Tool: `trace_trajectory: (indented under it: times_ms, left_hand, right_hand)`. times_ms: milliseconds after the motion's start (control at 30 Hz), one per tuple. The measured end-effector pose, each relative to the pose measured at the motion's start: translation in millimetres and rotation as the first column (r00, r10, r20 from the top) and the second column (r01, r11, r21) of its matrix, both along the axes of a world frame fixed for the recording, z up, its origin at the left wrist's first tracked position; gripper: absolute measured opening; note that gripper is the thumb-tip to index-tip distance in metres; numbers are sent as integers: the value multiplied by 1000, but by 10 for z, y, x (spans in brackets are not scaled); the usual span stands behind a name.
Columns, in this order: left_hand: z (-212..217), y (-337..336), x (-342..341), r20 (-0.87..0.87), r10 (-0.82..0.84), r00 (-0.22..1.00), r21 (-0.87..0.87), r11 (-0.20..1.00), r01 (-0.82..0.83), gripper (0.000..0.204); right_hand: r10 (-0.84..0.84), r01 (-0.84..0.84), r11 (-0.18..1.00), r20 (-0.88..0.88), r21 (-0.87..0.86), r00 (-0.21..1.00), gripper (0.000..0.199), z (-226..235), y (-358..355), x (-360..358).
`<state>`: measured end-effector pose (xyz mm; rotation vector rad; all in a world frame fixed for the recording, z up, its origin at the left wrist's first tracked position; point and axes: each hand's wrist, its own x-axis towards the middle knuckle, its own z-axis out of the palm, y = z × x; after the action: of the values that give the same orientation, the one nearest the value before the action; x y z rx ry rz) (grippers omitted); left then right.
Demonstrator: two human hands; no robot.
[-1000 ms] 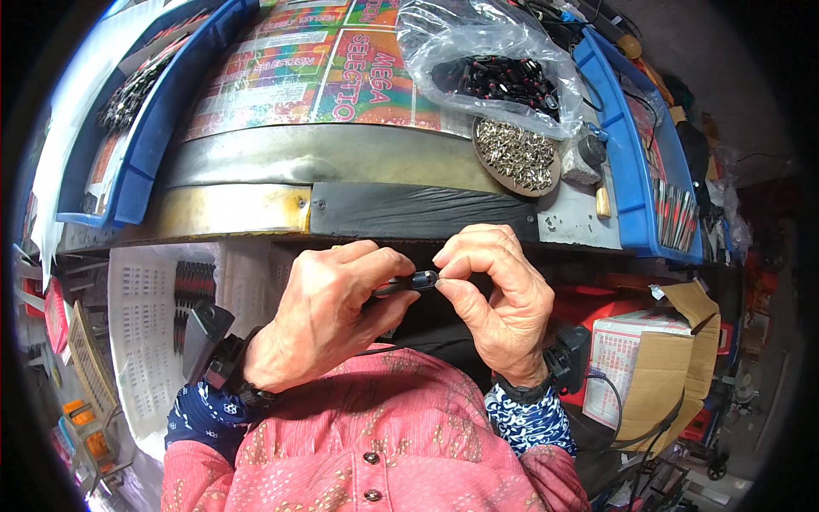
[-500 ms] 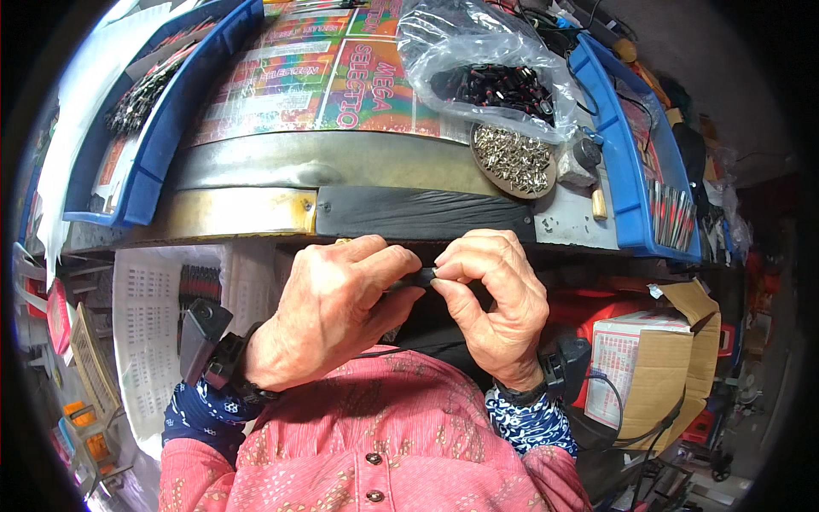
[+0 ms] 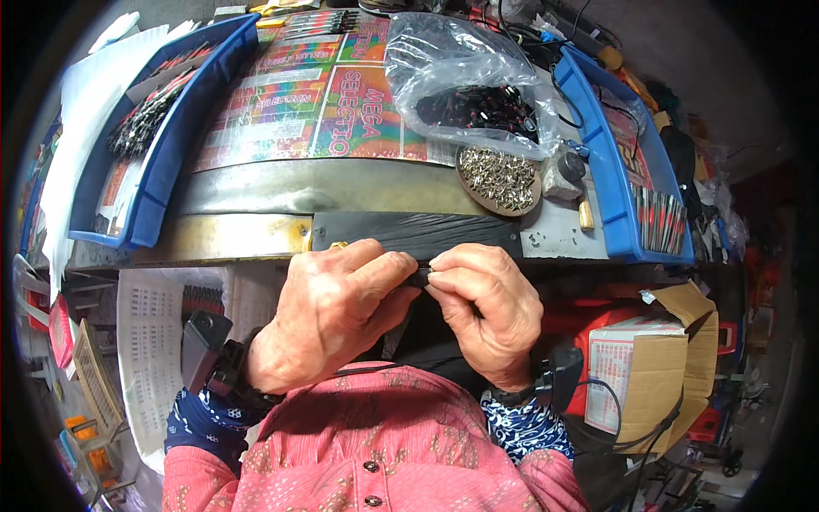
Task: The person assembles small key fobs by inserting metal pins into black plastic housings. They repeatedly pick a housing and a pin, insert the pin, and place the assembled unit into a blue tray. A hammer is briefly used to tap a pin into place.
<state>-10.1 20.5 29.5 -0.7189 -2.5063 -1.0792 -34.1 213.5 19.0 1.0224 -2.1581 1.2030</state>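
At far left on the bench, a long blue plastic bin (image 3: pixel 162 192) holds a heap of slim black-and-red pieces (image 3: pixel 153 111), while a white perforated plastic basket (image 3: pixel 149 341) shows below the bench edge, beside my left wrist. Next to the bin, a flat, multicoloured printed sheet (image 3: pixel 273 124) covers the bench top. My left hand (image 3: pixel 328 307), thumb and fingers drawn together, pinches a small, dark piece (image 3: pixel 421 275) just off the bench's black front strip (image 3: pixel 409 232); the piece sits between my two hands at chest level, mostly hidden by fingertips, its shape too covered to make out. Beyond it, a clear plastic bag (image 3: pixel 444 55) lies open around a pile of small black parts (image 3: pixel 478 111). My right hand (image 3: pixel 486 311) meets the left from the other side, thumb and forefinger closed on the dark piece's near end. Behind that hand, a round brown dish (image 3: pixel 465 189) brims with tiny shiny metal parts (image 3: pixel 503 175). At right, a second blue plastic bin (image 3: pixel 616 213) holds a row of slim black-and-red strips (image 3: pixel 657 222), above an open brown cardboard box (image 3: pixel 657 375).
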Motion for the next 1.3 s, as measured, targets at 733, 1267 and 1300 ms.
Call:
trace_trajectory:
  times_ms: [733, 1267, 1300]
  left_hand:
    - [26, 23, -63, -24, -16, 1000, -29, 999, 15, 23]
    - [53, 0, 8, 107, -2, 994, 88, 996, -7, 23]
    - [47, -3, 8, 91, -11, 996, 90, 996, 3, 23]
  right_hand:
    - [239, 73, 939, 793, -335, 560, 11, 69, -36, 19]
    - [393, 24, 877, 744, -481, 541, 18, -23, 3, 83]
    - [385, 19, 882, 741, -472, 550, 18, -27, 11, 88]
